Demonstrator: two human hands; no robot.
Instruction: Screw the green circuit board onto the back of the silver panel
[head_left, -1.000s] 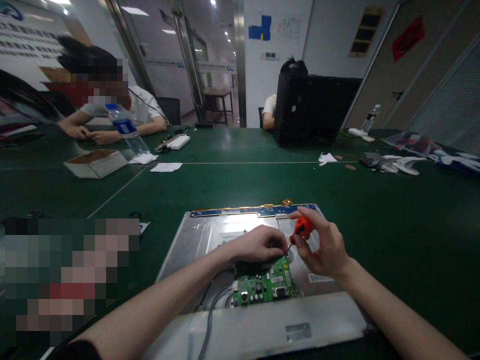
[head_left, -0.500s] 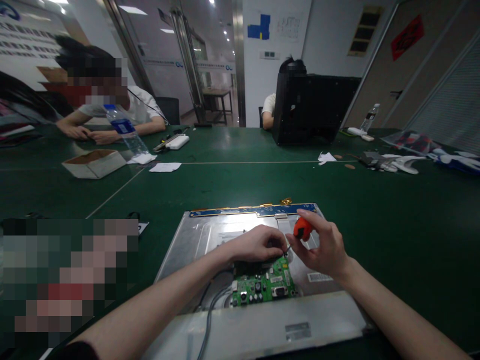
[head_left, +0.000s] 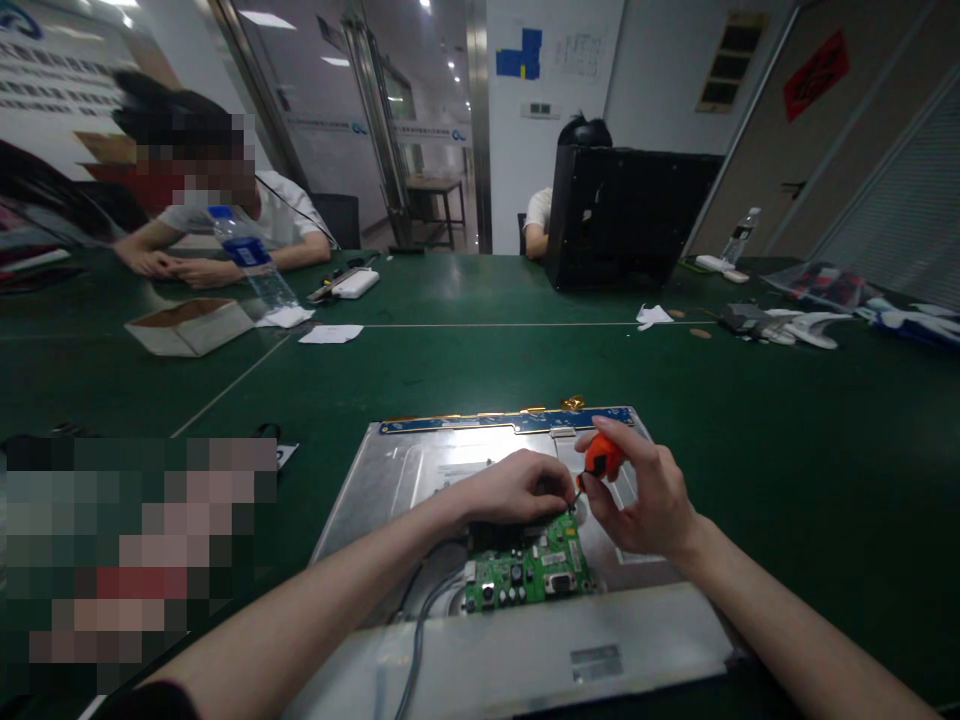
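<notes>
In my right hand (head_left: 651, 498) is a screwdriver (head_left: 603, 455) with a short orange and black handle, gripped between thumb and fingers. Its thin shaft slants down to the upper right corner of a green circuit board (head_left: 529, 572). My left hand (head_left: 521, 487) is closed right beside the screwdriver's tip, fingertips together at the board's corner; what they pinch, if anything, is hidden. The board sits on the silver metal back of a display panel (head_left: 420, 470) lying flat on the table. Grey cables (head_left: 420, 640) run from the board's left side towards me.
On the green table (head_left: 450, 370) stand an open box (head_left: 191, 328) and a tilted plastic bottle (head_left: 255, 262). A black monitor (head_left: 630, 218) is at the back. One person (head_left: 240, 220) sits far left, another behind the monitor. Gloves (head_left: 802, 325) lie to the right.
My right hand's fingers have shifted round the screwdriver handle, the thumb now closer to the shaft. The left hand has stayed in place.
</notes>
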